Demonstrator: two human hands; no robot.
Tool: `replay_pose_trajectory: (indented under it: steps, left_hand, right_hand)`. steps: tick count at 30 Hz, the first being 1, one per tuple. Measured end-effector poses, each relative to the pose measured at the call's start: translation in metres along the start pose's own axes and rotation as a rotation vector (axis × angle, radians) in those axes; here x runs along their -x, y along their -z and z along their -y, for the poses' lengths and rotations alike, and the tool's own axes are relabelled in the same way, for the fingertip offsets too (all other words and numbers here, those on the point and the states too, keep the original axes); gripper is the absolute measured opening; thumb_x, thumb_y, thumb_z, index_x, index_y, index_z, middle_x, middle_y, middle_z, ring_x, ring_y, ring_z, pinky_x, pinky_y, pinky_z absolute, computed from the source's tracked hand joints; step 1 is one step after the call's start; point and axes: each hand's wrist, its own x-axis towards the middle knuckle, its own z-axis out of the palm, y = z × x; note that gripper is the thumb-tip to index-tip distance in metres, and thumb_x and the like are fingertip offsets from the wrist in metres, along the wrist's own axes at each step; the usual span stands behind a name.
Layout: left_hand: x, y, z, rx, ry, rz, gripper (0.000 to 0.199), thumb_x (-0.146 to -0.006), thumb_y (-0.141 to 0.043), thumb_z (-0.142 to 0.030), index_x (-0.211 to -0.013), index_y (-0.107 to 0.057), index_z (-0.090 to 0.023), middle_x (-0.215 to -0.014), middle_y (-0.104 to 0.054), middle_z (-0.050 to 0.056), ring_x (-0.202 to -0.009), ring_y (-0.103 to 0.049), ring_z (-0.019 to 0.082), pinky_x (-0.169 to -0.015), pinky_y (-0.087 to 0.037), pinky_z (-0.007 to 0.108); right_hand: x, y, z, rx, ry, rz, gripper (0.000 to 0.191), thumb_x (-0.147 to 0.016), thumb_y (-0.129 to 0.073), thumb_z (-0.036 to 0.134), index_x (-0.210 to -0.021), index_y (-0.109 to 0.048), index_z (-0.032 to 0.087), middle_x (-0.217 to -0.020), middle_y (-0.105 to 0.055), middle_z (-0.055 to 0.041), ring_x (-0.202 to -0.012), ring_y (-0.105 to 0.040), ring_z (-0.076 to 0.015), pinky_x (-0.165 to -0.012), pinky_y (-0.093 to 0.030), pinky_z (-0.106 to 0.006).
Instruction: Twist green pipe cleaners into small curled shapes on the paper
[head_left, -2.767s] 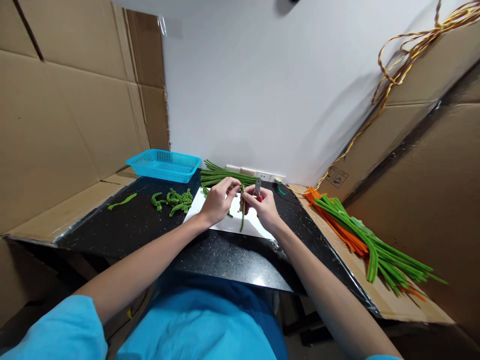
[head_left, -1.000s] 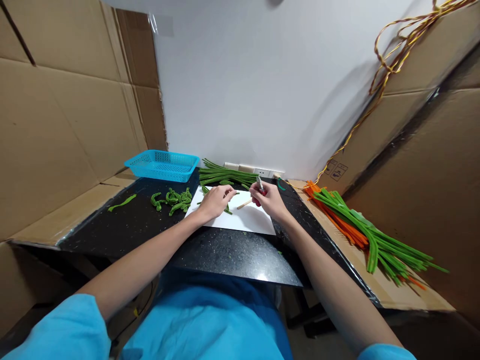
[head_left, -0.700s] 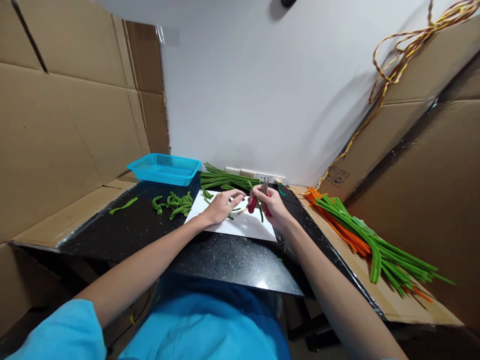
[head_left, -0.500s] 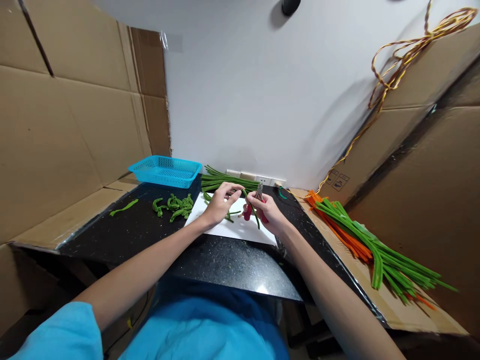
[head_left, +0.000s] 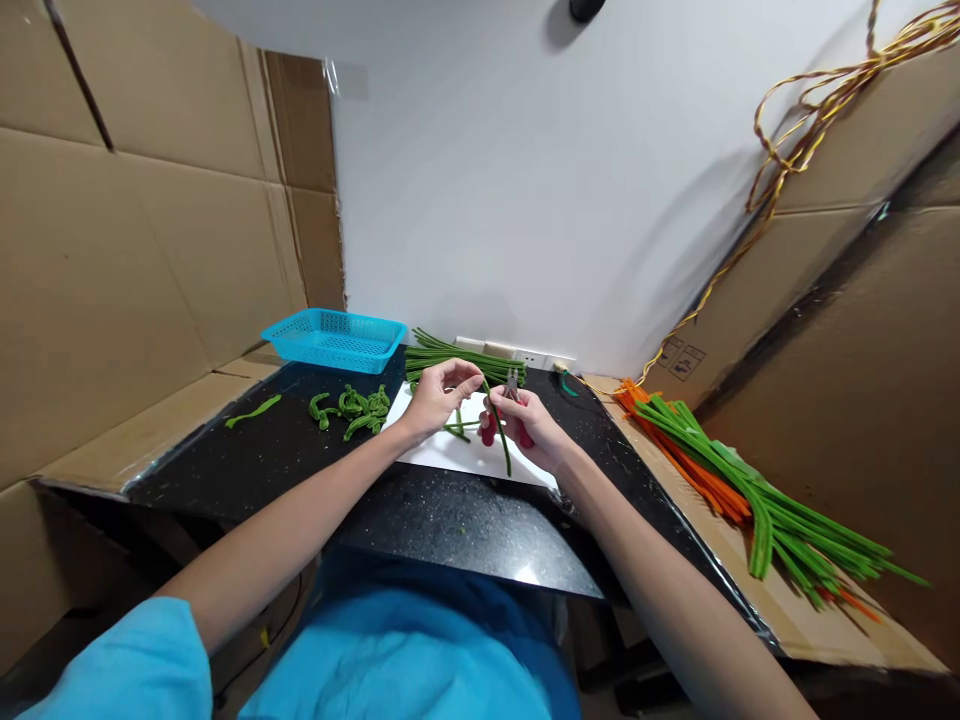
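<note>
Above a sheet of white paper (head_left: 442,455), my left hand (head_left: 441,402) pinches the upper end of a dark green pipe cleaner (head_left: 504,440) between thumb and fingers. My right hand (head_left: 531,422) is closed around red-handled pliers (head_left: 488,430), jaws pointing up. Its thumb and forefinger also lie against the pipe cleaner, which hangs down past the hand with a slight curve. Short green pieces (head_left: 459,425) lie on the paper, partly behind my left hand. Behind both hands rests a bundle of dark green pipe cleaners (head_left: 465,358).
Left of the paper is a heap of bent green pieces (head_left: 364,408), with a single green strip (head_left: 253,412) farther left. A blue plastic basket (head_left: 334,345) stands at the back. Bright green stems (head_left: 750,490) and orange stems (head_left: 690,465) lie on cardboard at right.
The pipe cleaner has swung to hang more steeply, its lower end now nearer me and slightly left. The pliers have tilted a little left in my right hand. The view has shifted slightly.
</note>
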Motion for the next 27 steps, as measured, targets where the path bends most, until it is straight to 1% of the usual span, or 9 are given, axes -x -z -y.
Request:
replay_pose_trajectory:
  steps: [4,8,14,18,21,25,27]
  left_hand:
    - [0.0006,0.0014,0.0001,-0.042,-0.013,0.027,0.040,-0.080,-0.082,-0.052,-0.088,-0.071,-0.014,-0.079,-0.066,0.005,-0.061,-0.052,0.010,-0.053,-0.041,0.024]
    - [0.0013,0.0030,-0.0015,-0.054,-0.012,0.046,0.040,-0.082,-0.080,-0.053,-0.088,-0.070,-0.015,-0.076,-0.065,0.003,-0.060,-0.051,0.010,-0.053,-0.040,0.024]
    - [0.0011,0.0049,-0.0001,-0.110,-0.034,0.107,0.040,-0.086,-0.075,-0.055,-0.090,-0.067,-0.016,-0.077,-0.065,0.004,-0.067,-0.056,0.013,-0.060,-0.044,0.025]
    - [0.0015,0.0062,-0.0008,-0.149,-0.061,0.125,0.041,-0.090,-0.070,-0.056,-0.086,-0.062,-0.016,-0.075,-0.060,0.002,-0.065,-0.053,0.012,-0.060,-0.042,0.026]
    - [0.0018,0.0070,-0.0022,-0.168,-0.059,0.154,0.043,-0.090,-0.069,-0.059,-0.084,-0.060,-0.017,-0.073,-0.057,0.001,-0.063,-0.050,0.012,-0.058,-0.040,0.025]
    - [0.0015,0.0050,-0.0004,-0.101,-0.006,0.193,0.048,-0.086,-0.071,-0.063,-0.083,-0.059,-0.017,-0.067,-0.054,-0.001,-0.058,-0.048,0.011,-0.055,-0.039,0.025]
    - [0.0017,0.0028,0.0024,-0.049,0.014,0.207,0.050,-0.085,-0.072,-0.065,-0.083,-0.058,-0.017,-0.065,-0.053,-0.001,-0.057,-0.047,0.011,-0.055,-0.039,0.025]
  right_hand:
    - [0.0007,-0.0002,0.0030,0.023,-0.013,-0.013,0.031,-0.080,-0.087,0.039,-0.085,-0.065,0.018,-0.074,-0.064,-0.0009,-0.068,-0.064,-0.0164,-0.075,-0.058,-0.035]
    - [0.0018,-0.0004,0.0041,0.062,-0.033,0.001,0.030,-0.081,-0.085,0.039,-0.086,-0.065,0.017,-0.075,-0.067,-0.0024,-0.065,-0.063,-0.0159,-0.074,-0.057,-0.035]
    - [0.0025,0.0012,0.0032,0.076,-0.053,0.022,0.029,-0.081,-0.085,0.038,-0.086,-0.066,0.017,-0.073,-0.068,-0.0031,-0.066,-0.065,-0.0174,-0.073,-0.057,-0.036]
    - [0.0024,0.0014,0.0031,0.050,-0.076,0.039,0.029,-0.081,-0.085,0.037,-0.084,-0.064,0.017,-0.073,-0.066,-0.0030,-0.066,-0.065,-0.0179,-0.071,-0.056,-0.035]
    - [0.0027,0.0015,0.0047,0.030,-0.077,0.067,0.028,-0.081,-0.085,0.036,-0.081,-0.064,0.017,-0.075,-0.064,-0.0018,-0.068,-0.064,-0.0172,-0.073,-0.056,-0.035]
    - [0.0029,0.0045,0.0083,0.061,-0.061,0.110,0.029,-0.082,-0.084,0.036,-0.078,-0.062,0.017,-0.073,-0.062,-0.0015,-0.069,-0.064,-0.0179,-0.078,-0.055,-0.037]
    - [0.0029,0.0077,0.0099,0.084,-0.047,0.116,0.029,-0.082,-0.083,0.036,-0.077,-0.062,0.017,-0.072,-0.062,-0.0016,-0.067,-0.064,-0.0180,-0.077,-0.055,-0.037]
